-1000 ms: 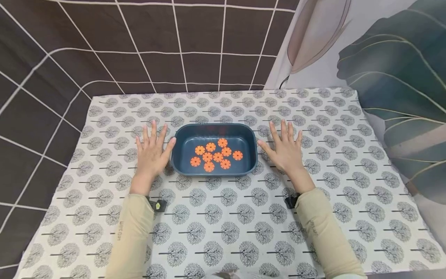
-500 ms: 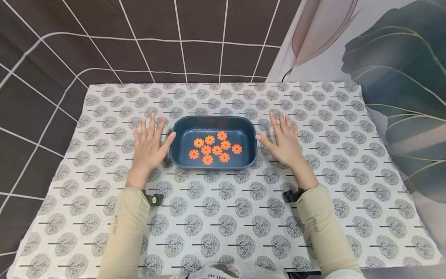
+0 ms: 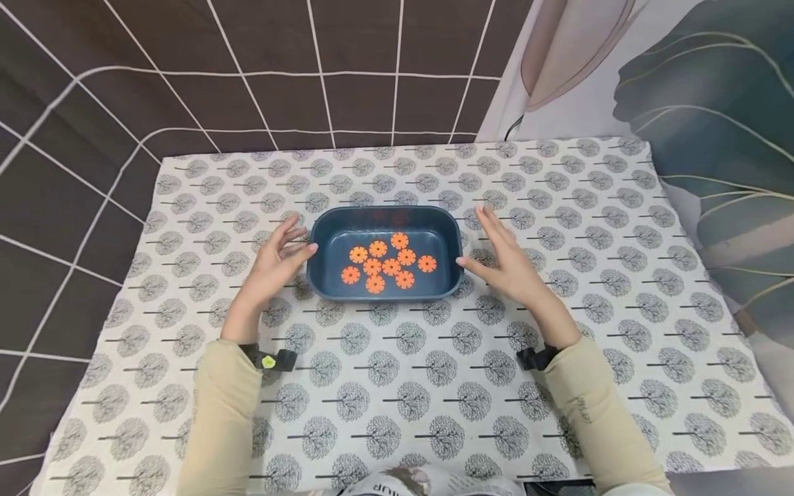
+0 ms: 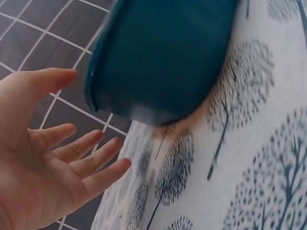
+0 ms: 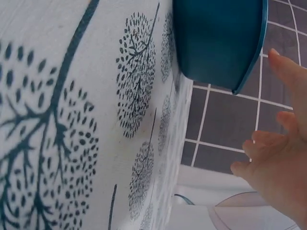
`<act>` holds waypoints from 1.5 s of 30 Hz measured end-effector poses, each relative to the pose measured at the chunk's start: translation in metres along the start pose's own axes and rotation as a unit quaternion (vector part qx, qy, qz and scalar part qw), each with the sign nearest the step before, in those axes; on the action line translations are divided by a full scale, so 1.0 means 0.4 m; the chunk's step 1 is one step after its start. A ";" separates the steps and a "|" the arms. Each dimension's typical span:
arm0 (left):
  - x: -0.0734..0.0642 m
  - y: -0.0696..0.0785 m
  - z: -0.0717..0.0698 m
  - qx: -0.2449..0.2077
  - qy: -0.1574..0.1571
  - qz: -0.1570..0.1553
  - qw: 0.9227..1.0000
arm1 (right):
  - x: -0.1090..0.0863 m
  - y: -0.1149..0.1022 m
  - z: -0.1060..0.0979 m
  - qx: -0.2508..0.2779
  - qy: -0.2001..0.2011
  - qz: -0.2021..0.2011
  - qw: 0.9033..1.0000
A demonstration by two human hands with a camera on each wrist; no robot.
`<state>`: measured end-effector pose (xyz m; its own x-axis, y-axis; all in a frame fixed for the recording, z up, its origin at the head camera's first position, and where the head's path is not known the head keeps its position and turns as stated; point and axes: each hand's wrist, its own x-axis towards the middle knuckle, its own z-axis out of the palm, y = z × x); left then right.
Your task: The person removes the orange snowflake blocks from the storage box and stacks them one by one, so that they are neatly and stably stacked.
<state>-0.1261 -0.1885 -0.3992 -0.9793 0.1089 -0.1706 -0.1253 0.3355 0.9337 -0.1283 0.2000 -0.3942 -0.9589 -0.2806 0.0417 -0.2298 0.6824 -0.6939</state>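
Observation:
A dark blue rectangular basin (image 3: 384, 295) with rounded corners sits mid-table, several orange flower-shaped discs (image 3: 391, 266) lying flat on its floor. My left hand (image 3: 273, 265) is at the basin's left end, thumb tip by the rim. In the left wrist view its fingers (image 4: 98, 160) are relaxed, with a gap between them and the basin's wall (image 4: 158, 62). At the other end is my right hand (image 3: 505, 265), thumb pointing at the rim and fingers extended. The right wrist view shows this hand (image 5: 273, 158) beside the basin's outer wall (image 5: 218, 43), holding nothing.
A white cloth with grey tree prints (image 3: 384, 386) covers the table. Behind it hangs a dark curtain with white grid lines (image 3: 273, 103). A leaf-patterned drape (image 3: 732, 138) borders the right side. Dark straps with small cameras (image 3: 276, 359) are on both wrists.
Both hands have lifted from lying flat, palms down, and turned so the palms face the basin's ends. The basin and discs have kept their place on the cloth; the head view has shifted slightly.

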 end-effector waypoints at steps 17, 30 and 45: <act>-0.007 0.009 0.037 -0.075 -0.019 -0.068 0.995 | 0.065 -0.043 0.013 0.009 -0.040 -0.117 0.992; -0.001 -0.005 0.039 -0.084 -0.001 -0.083 0.993 | 0.101 -0.041 0.040 -0.059 -0.089 -0.175 0.979; -0.003 -0.011 0.045 -0.071 0.022 -0.093 0.993 | 0.125 -0.063 0.060 -0.144 -0.119 -0.194 0.963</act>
<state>-0.1217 -0.1732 -0.4087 -0.9429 0.0149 -0.3327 -0.3224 0.2094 0.9232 -0.1666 0.1526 -0.3918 -0.7347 -0.6750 0.0684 -0.6324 0.6447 -0.4295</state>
